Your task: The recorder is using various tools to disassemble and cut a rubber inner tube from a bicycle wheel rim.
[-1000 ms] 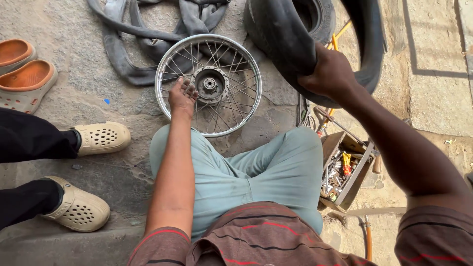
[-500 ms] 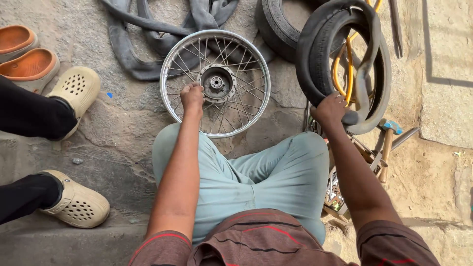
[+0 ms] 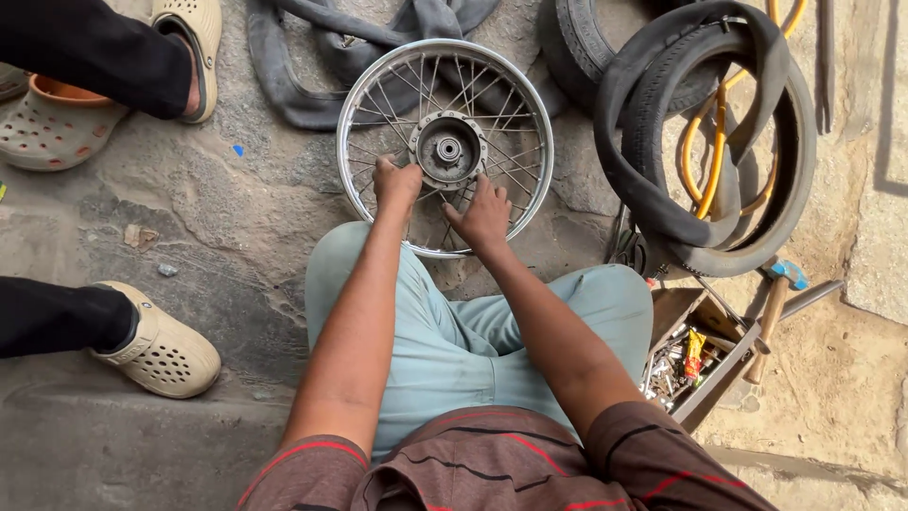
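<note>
Shiny metal rim (image 3: 352, 123), matt rubber tyre (image 3: 662, 218), rough concrete floor (image 3: 236, 227).

Rough stone floor (image 3: 236, 237) carries a spoked wheel rim (image 3: 445, 147), grey inner tubes (image 3: 312, 66), black tyres (image 3: 705, 142), a wooden toolbox (image 3: 700, 355), a hammer (image 3: 771, 317) and beige clogs (image 3: 156, 350)

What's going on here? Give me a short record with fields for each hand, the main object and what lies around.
Left hand: on the spokes of the wheel, left of the hub
Right hand: on the spokes, below the hub
Wheel: bare spoked rim, flat on the ground
Hub: centre, uncovered
Tyre: propped at right
Toolbox: open, beside right knee
Bystander's shoes: beige clogs, left
</note>
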